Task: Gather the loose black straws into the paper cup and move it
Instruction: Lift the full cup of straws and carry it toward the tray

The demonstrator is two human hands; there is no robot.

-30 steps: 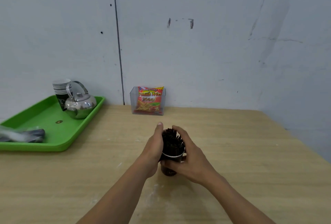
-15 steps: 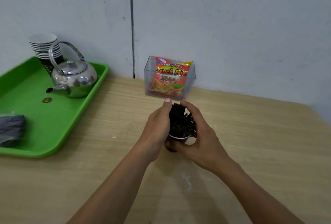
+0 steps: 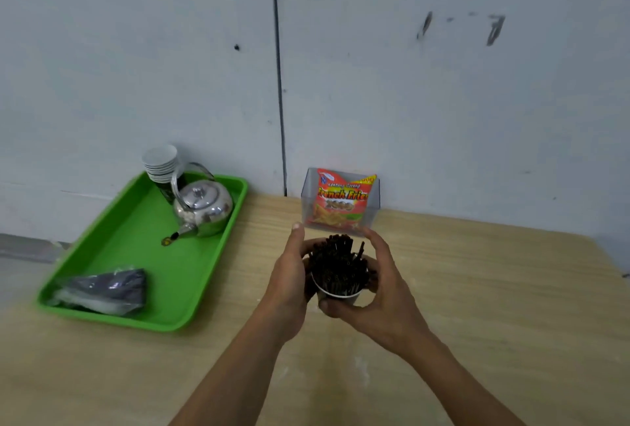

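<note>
A paper cup (image 3: 335, 297) with a white rim stands upright on the wooden table (image 3: 494, 306), packed with several black straws (image 3: 339, 263) that stick up out of it. My left hand (image 3: 288, 280) curls around the cup's left side, thumb up beside the straws. My right hand (image 3: 381, 292) grips the cup from the right, thumb across its front and fingers arched over the straws. Most of the cup's body is hidden by both hands.
A green tray (image 3: 112, 255) lies at the left with a steel kettle (image 3: 203, 207), a stack of paper cups (image 3: 160, 163) and a plastic bag of dark items (image 3: 105, 291). A clear box with a red snack packet (image 3: 341, 204) stands against the wall behind the cup.
The view has shifted so the tray and snack box sit closer to centre. Both hands still hold the cup; my right fingers have lifted higher over the straws.
</note>
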